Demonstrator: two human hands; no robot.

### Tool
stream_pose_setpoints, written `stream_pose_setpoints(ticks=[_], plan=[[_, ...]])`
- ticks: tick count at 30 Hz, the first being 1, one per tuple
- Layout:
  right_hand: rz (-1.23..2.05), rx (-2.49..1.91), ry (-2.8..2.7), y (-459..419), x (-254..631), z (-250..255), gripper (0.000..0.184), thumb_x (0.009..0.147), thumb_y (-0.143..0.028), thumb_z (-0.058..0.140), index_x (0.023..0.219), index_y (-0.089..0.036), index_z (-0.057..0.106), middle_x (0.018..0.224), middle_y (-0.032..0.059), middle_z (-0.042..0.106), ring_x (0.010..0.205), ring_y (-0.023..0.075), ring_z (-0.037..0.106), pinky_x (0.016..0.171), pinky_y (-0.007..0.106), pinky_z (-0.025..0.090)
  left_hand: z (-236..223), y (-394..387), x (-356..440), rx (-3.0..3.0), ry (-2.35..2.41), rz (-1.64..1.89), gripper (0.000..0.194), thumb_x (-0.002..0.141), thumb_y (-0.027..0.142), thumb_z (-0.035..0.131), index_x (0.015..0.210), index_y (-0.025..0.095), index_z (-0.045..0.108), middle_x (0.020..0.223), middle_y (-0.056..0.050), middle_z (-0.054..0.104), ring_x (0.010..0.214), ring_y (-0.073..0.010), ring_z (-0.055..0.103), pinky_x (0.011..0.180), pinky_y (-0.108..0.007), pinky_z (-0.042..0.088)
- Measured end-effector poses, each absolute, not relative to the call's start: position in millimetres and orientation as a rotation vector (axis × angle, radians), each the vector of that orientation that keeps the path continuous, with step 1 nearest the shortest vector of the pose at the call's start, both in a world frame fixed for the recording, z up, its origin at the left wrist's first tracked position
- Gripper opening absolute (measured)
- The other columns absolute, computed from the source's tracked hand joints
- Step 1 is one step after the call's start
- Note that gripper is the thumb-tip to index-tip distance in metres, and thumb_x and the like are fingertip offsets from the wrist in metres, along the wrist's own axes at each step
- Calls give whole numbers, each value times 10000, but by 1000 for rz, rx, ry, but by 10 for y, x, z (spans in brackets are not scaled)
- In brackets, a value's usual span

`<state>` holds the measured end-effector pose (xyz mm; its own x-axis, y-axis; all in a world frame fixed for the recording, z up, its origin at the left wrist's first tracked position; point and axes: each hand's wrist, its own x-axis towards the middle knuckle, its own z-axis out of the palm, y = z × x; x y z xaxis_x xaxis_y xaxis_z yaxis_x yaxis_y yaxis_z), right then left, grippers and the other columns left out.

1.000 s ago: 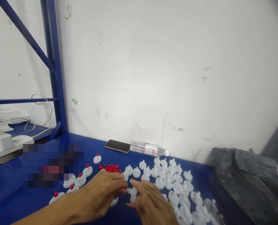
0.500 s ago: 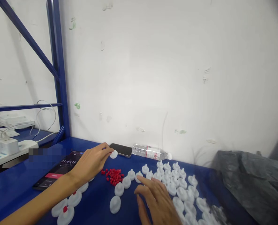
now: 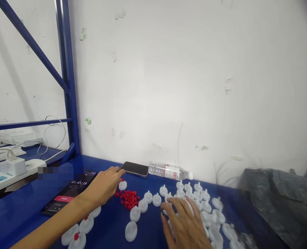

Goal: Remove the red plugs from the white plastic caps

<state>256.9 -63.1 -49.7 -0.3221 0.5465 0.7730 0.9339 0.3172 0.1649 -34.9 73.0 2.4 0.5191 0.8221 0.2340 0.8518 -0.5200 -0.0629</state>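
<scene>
My left hand point(image 3: 108, 183) is just above a white plastic nozzle cap with a round base point(image 3: 122, 186) and a red tip, standing behind the red pile. The fingertips look apart from it; the thumb is mostly hidden. A pile of small red tips point(image 3: 130, 199) lies in front of that cap. My right hand point(image 3: 183, 219) is spread low over the white nozzle caps point(image 3: 205, 206) on the right, and it hides some of them. Whether its fingertips touch one I cannot tell. Several white caps with red tips point(image 3: 86, 224) lie below my left forearm.
A running timer shows on a phone point(image 3: 70, 192) at left. Along the wall lie a dark phone point(image 3: 134, 168) and a water bottle point(image 3: 170, 171). A grey plastic bag point(image 3: 280, 204) is at right; a power strip point(image 3: 31, 167) and blue frame post point(image 3: 72, 86) are at left.
The white cap held by my left hand now stands on the table, and the fingers have come off it. My right hand has shifted right over the white caps. The view has tilted slightly.
</scene>
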Motion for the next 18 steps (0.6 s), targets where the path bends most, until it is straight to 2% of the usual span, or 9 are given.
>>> stream_pose_setpoints(ticks=[2, 5, 9, 13, 18], plan=[[-841, -1400, -1980, -644, 2630, -490, 234, 879, -229, 598, 1095, -301, 651, 969, -7, 747, 931, 237, 712, 997, 473, 461, 91, 688, -361, -2574, -1461, -243, 255, 968, 203, 396, 1032, 191, 643, 1012, -110, 667, 883, -295, 654, 703, -378, 472], [-847, -1490, -1984, -647, 2687, -518, 164, 864, -251, 634, 1018, -299, 660, 846, -7, 725, 869, 252, 704, 993, 504, 452, 132, 654, -393, -2587, -1462, -178, 226, 924, 179, 445, 929, 187, 671, 971, -114, 686, 899, -309, 656, 724, -391, 472], [-846, -1457, -2053, -638, 2692, -577, 157, 865, -259, 640, 1016, -299, 659, 827, -20, 717, 829, 229, 697, 1002, 509, 429, 116, 648, -434, -2637, -1428, -108, 224, 858, 131, 501, 914, 194, 708, 945, -105, 709, 932, -312, 659, 728, -375, 473], [-850, -1448, -2044, -636, 2694, -592, 225, 842, -324, 673, 1065, -303, 658, 849, -9, 724, 869, 255, 700, 1011, 536, 414, 141, 586, -426, -2659, -1424, -91, 216, 870, 155, 514, 931, 208, 715, 951, -96, 717, 878, -296, 680, 715, -366, 470], [-815, -1437, -2099, -656, 2712, -581, 182, 837, -313, 686, 1018, -311, 666, 832, 0, 728, 860, 247, 703, 983, 507, 452, 138, 522, -397, -2669, -1413, -93, 186, 882, 137, 519, 903, 195, 695, 949, -94, 715, 852, -262, 680, 699, -327, 449]])
